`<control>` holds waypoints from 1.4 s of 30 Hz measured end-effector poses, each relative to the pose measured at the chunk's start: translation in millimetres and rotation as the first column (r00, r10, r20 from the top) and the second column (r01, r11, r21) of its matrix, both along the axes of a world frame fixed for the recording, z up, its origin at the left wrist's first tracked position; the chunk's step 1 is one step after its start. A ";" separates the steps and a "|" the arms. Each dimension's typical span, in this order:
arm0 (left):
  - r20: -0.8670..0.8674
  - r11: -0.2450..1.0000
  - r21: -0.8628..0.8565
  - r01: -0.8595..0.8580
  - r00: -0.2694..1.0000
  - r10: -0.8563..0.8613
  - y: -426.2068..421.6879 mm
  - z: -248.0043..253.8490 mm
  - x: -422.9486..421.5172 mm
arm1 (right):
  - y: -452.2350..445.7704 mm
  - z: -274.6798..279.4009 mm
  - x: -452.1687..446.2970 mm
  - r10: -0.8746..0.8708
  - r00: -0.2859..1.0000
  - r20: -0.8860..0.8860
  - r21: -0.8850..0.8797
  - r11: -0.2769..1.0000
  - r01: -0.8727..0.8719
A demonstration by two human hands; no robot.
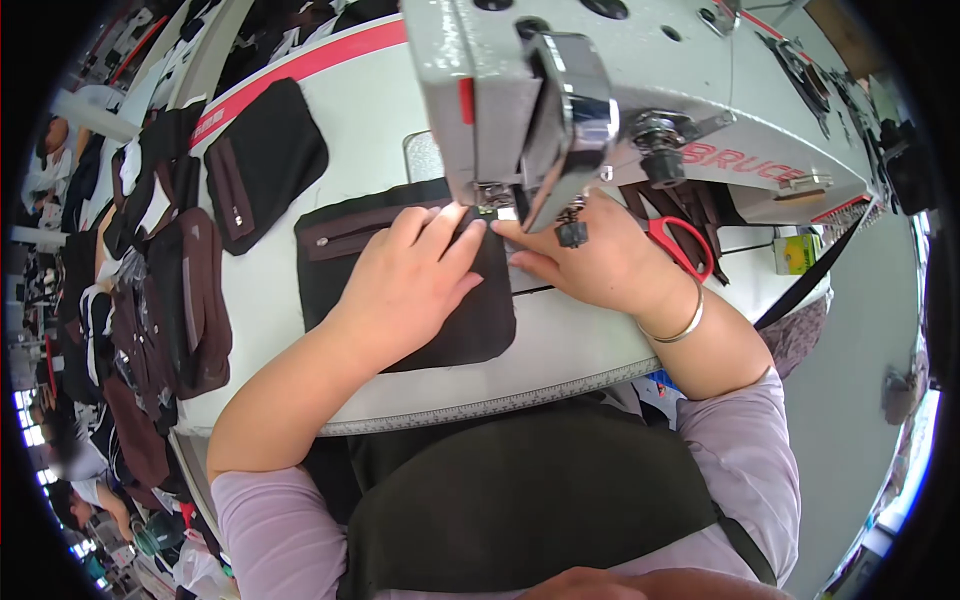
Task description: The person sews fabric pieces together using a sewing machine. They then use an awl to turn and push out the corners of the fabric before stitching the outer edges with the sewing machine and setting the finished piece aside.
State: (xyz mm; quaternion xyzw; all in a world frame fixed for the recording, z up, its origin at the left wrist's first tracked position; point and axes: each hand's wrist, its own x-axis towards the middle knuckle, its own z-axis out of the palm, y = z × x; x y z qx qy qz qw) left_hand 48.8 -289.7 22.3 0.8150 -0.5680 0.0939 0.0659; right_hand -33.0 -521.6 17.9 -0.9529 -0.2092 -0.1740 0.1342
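Note:
A black fabric panel (420, 335) with a brown zipper strip (340, 238) lies flat on the sewing machine bed, its top right edge under the needle area of the sewing machine (490, 195). My left hand (410, 265) rests palm down on the panel, fingers spread, fingertips close to the presser foot. My right hand (600, 255) is at the panel's right edge beside the needle, index finger and thumb stretched out and apart. The machine head hides part of this hand. A metal bangle circles my right wrist.
Red-handled scissors (690, 250) lie right of my right hand, near dark brown strips (715, 220). Another black panel with a zipper (265, 160) lies at the left. Piled black and brown pieces (195, 310) crowd the table's left edge. A measuring tape (500, 400) runs along the front edge.

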 end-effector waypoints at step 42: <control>-0.199 0.907 -0.412 0.086 0.963 -0.181 27.2 -29.5 -59.6 | -2.0 22.8 -8.8 0.262 0.941 -0.217 0.016 0.964 -0.265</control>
